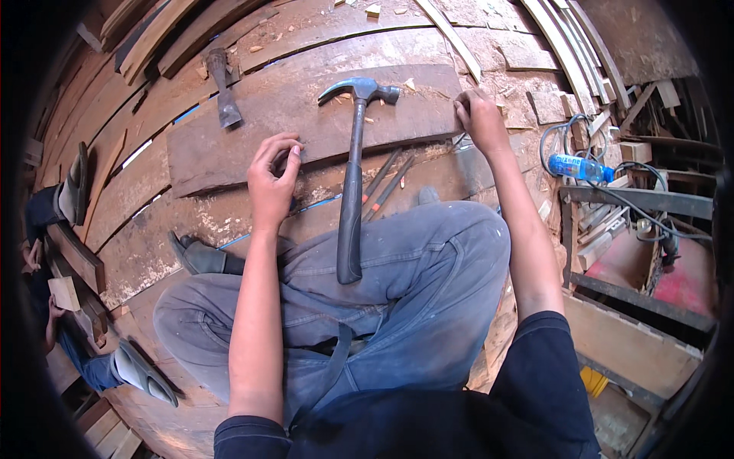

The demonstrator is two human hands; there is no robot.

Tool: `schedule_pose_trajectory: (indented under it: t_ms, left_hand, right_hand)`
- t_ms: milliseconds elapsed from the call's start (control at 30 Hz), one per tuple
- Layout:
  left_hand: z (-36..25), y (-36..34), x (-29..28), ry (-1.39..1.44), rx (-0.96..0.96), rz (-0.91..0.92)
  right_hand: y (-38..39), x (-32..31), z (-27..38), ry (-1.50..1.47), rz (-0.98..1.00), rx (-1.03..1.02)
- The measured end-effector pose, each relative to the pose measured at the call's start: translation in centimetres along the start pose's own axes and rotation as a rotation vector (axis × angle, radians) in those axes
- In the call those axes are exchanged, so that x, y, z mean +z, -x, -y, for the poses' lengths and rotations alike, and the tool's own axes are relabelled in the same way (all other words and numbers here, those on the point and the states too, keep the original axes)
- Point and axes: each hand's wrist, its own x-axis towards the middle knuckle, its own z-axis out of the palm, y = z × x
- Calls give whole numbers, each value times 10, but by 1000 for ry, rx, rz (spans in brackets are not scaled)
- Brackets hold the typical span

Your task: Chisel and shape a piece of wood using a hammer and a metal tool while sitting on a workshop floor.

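Note:
A claw hammer [355,145] lies head-up on a dark wooden board [283,103], its long handle reaching toward my lap. A flat metal chisel-like tool [225,96] rests on the board's left part. My left hand [274,164] is at the board's near edge, left of the hammer, fingers loosely bent and apart, holding nothing visible. My right hand [480,118] has its fingers curled on the board's right end. Two red-banded tools [391,191] lie just beyond my knee, partly hidden.
Plank flooring [138,252] surrounds me, with scraps and loose strips [451,38]. Another person's hand [53,314] holds a wood block [64,293] at left, beside their sandalled feet [141,371]. At right are a plastic bottle [581,167], cables and a metal frame [642,200].

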Motion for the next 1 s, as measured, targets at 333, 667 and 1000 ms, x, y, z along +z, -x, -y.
schedule_pose_trajectory:
  t_ms: [333, 667, 1000]
  left_hand:
    - [-1, 1, 1, -30, 15, -2]
    - [-2, 1, -1, -68, 25, 0]
    - [-1, 1, 4, -54, 18, 11]
  right_hand:
    - [-16, 2, 12, 39, -111, -89]
    - [-14, -2, 20, 147, -67, -20]
    - [-14, 13, 7, 224, -112, 17]
